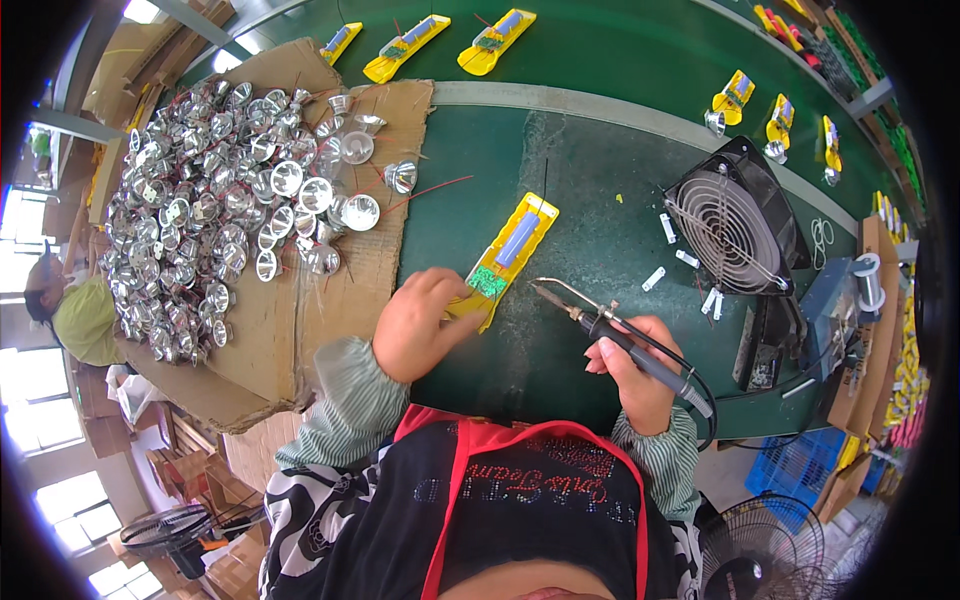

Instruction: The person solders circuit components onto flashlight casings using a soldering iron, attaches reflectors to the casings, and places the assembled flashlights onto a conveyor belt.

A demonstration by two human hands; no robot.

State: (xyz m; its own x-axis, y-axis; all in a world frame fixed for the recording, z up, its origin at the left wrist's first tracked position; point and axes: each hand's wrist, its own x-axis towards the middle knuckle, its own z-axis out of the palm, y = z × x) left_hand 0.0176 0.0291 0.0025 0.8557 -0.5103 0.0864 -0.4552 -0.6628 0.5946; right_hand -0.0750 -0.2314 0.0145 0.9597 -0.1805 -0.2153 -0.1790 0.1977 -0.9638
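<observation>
My right hand (640, 390) pinches the soldering iron (640, 357); whether my left hand (415, 325) grips, I cannot tell. Likely aligning; next, touch circuit board (487, 281).

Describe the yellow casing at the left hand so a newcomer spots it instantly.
On the green table, right of the cardboard heaped with silver reflectors, lies a yellow casing. Unlike the casings farther off, this one has the left hand at its near end.
</observation>
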